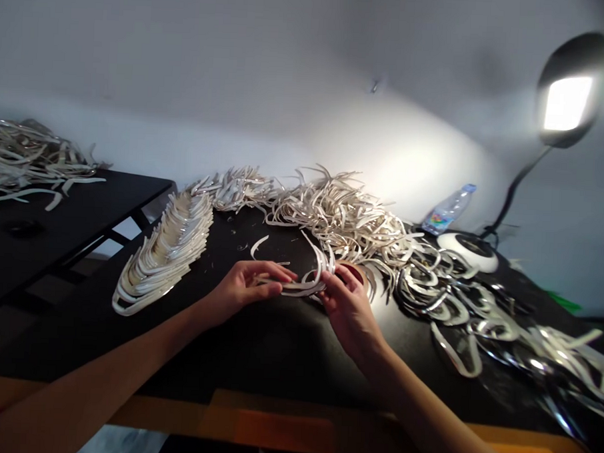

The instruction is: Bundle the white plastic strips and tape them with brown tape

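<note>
Over the middle of the black table, my left hand point(242, 287) pinches one end of a few curved whitish strips point(302, 291). Fingers of my right hand point(349, 305) are closed on the other side of the same strips, where they bend upward. What the strips are made of I cannot tell. Just beyond the right hand lies a reddish-brown ring like a tape roll point(357, 276), partly hidden by the fingers. One loose curved strip point(255, 246) rests on the table beyond my left hand. A long row of nested U-shaped strips point(168, 254) stands to the left.
A tangled heap of strips point(343, 211) spreads along the back. Shiny curved pieces point(459, 303) cover the right side. A plastic bottle point(449, 209) leans near the white base point(468, 252) of a lit lamp point(571, 91). Another black table point(76, 223) bears more strips.
</note>
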The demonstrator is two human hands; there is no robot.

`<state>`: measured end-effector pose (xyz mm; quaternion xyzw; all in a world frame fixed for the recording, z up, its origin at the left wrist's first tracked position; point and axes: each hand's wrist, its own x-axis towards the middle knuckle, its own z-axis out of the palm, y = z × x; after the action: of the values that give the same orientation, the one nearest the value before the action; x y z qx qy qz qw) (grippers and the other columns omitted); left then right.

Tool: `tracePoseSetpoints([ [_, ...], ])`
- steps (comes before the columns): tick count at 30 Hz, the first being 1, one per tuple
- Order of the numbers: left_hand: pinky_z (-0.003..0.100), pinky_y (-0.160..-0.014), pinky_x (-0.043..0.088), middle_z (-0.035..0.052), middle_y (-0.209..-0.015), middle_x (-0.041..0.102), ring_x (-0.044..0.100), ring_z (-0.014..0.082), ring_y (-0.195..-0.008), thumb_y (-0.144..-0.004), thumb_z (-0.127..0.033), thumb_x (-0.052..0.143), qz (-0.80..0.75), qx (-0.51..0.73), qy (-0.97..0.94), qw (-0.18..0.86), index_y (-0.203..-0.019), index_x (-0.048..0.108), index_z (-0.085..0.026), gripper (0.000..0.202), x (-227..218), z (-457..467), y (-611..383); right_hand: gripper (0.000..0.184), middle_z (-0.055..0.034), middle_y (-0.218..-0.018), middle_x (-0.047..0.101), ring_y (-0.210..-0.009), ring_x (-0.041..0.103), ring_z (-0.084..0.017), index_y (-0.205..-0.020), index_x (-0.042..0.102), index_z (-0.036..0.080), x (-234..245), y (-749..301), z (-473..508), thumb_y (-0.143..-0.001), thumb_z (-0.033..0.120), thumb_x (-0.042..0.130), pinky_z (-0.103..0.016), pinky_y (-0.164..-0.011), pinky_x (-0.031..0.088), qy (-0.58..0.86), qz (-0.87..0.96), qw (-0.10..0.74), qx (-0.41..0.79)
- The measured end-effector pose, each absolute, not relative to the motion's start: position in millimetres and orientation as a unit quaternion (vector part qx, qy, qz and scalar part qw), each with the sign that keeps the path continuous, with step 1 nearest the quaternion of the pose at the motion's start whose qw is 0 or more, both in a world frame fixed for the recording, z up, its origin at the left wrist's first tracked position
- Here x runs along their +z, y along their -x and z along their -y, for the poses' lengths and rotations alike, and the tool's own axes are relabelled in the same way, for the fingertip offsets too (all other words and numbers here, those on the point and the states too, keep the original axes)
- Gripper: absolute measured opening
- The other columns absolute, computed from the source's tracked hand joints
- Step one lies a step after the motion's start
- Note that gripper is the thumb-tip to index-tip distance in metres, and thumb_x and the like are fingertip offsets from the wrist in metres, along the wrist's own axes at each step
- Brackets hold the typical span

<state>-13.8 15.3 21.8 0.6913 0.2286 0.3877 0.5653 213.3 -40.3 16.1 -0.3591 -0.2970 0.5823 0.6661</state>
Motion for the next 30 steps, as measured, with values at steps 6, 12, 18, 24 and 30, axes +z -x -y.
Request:
tracePoseSetpoints([
  [6, 0.049, -0.115, 0.037, 0.0049, -0.106, 0.077, 0.063, 0.0257, -0.109, -0.087, -0.037, 0.083, -0.28, 0.419, -0.824, 0.26, -0.106, 0.079, -0.025, 0.023, 18, -17, 13, 0.032, 0.0012, -0.089, 0.077, -0.079, 0.07, -0.013, -0.099, 0.065, 0.024, 17, -213, 42, -0.079, 0.03, 0.09, -0.025, -0.074, 0.056, 0.385, 0.4, 0.678, 0.482],
  [12, 0.038, -0.101, 0.046, 0.0008, -0.088, 0.073, 0.062, 0.0193, -0.091, -0.094, -0.022, 0.076, -0.239, 0.452, -0.831, 0.217, -0.092, 0.073, -0.022, 0.003, 4, 0, -6, 0.029, 0.0, -0.094, 0.078, -0.087, 0.073, -0.018, -0.104, 0.065, 0.026, 15, -203, 51, -0.084, 0.032, 0.085, -0.031, -0.081, 0.057, 0.377, 0.456, 0.645, 0.484],
  [18, 0.029, -0.084, 0.053, 0.0033, -0.092, 0.069, 0.067, 0.0172, -0.089, -0.095, -0.017, 0.073, -0.25, 0.489, -0.776, 0.311, -0.093, 0.075, -0.019, 0.003, 3, 3, -11, 0.021, 0.0014, -0.084, 0.072, -0.078, 0.068, -0.015, -0.087, 0.072, 0.022, 5, -204, 46, -0.079, 0.033, 0.089, -0.028, -0.075, 0.055, 0.391, 0.451, 0.638, 0.487],
  [24, 0.026, -0.081, 0.056, 0.005, -0.099, 0.069, 0.068, 0.0159, -0.091, -0.097, -0.017, 0.07, -0.219, 0.506, -0.796, 0.25, -0.109, 0.079, -0.021, 0.015, 3, 6, -9, 0.019, -0.0011, -0.085, 0.073, -0.078, 0.066, -0.016, -0.089, 0.075, 0.022, 1, -201, 46, -0.082, 0.034, 0.087, -0.03, -0.074, 0.054, 0.379, 0.462, 0.625, 0.502],
  [30, 0.031, -0.085, 0.055, 0.0055, -0.099, 0.07, 0.063, 0.0182, -0.092, -0.095, -0.019, 0.073, -0.22, 0.486, -0.836, 0.13, -0.11, 0.074, -0.02, 0.015, -2, 10, -10, 0.02, 0.0004, -0.082, 0.068, -0.077, 0.061, -0.015, -0.085, 0.071, 0.021, 2, -197, 47, -0.084, 0.034, 0.085, -0.027, -0.073, 0.05, 0.378, 0.479, 0.633, 0.477],
])
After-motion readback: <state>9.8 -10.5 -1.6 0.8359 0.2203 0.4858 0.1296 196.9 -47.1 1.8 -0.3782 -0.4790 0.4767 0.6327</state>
